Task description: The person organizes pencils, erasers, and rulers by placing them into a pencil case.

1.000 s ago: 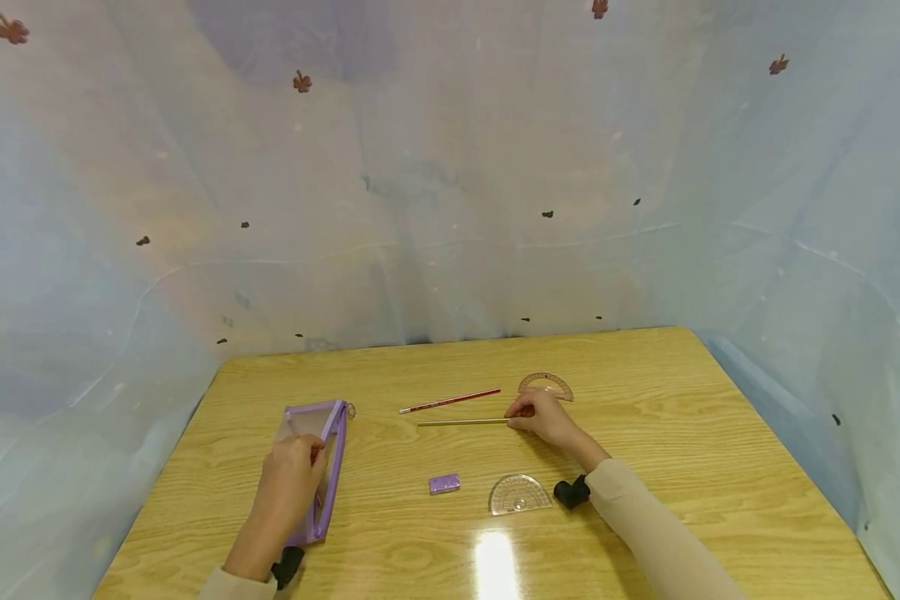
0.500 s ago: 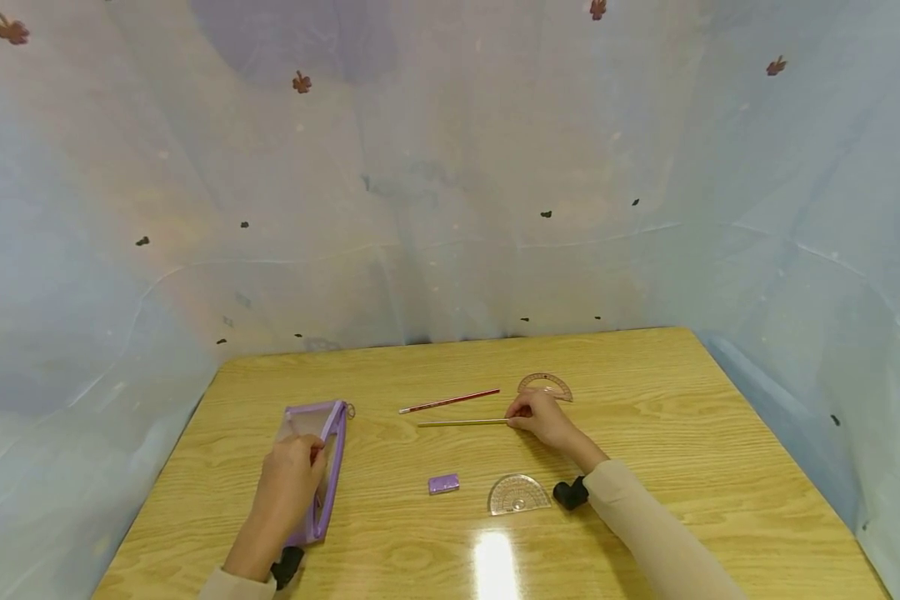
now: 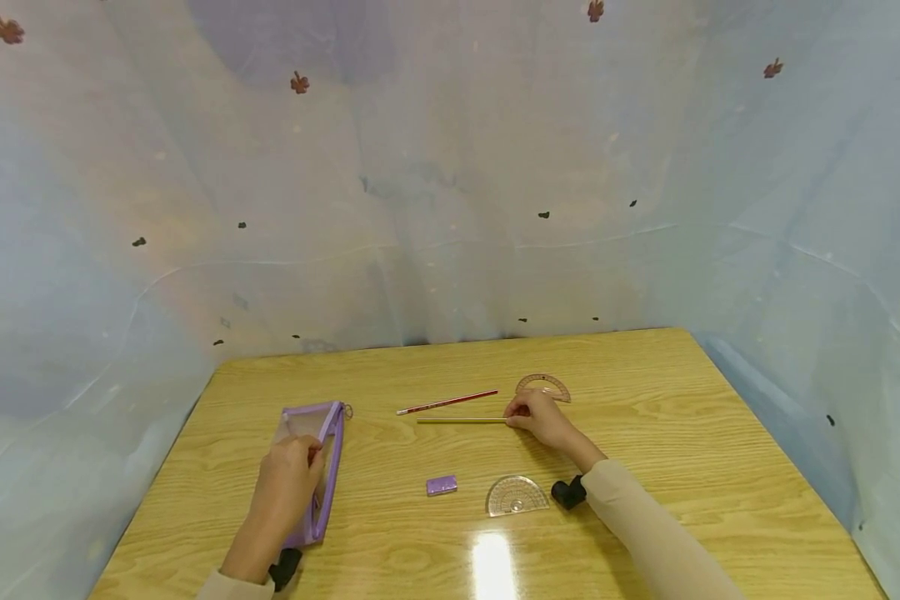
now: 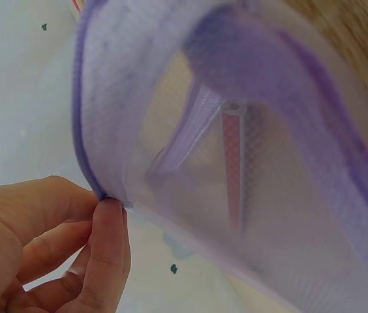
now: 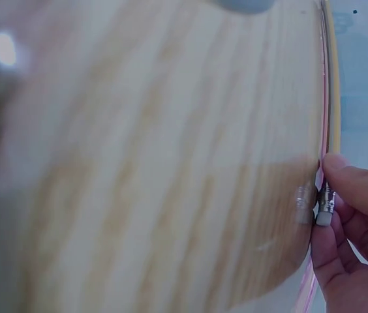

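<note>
A mesh pencil case [image 3: 333, 479] with purple trim lies at the left of the table, its zip side gaping. My left hand [image 3: 287, 475] pinches the edge of its opening between thumb and fingers. Through the mesh, a slim reddish strip [image 4: 233, 166] shows in the left wrist view. My right hand [image 3: 543, 421] grips a yellow pencil [image 3: 461, 421] by its right end. At that end, a white eraser [image 5: 325, 218] and metal ferrule poke out beside the fingertips. A red pencil [image 3: 447, 402] lies just behind the yellow one.
Behind my right hand lies a pinkish protractor [image 3: 543, 385], partly covered by it. A clear protractor [image 3: 517, 497] and a purple eraser [image 3: 441, 485] lie nearer the front of the wooden table [image 3: 390, 542]. A pale printed curtain [image 3: 450, 250] hangs around the table.
Both hands keep their places and holds. The yellow pencil's free left end has shifted very slightly away from me; everything else lies as before.
</note>
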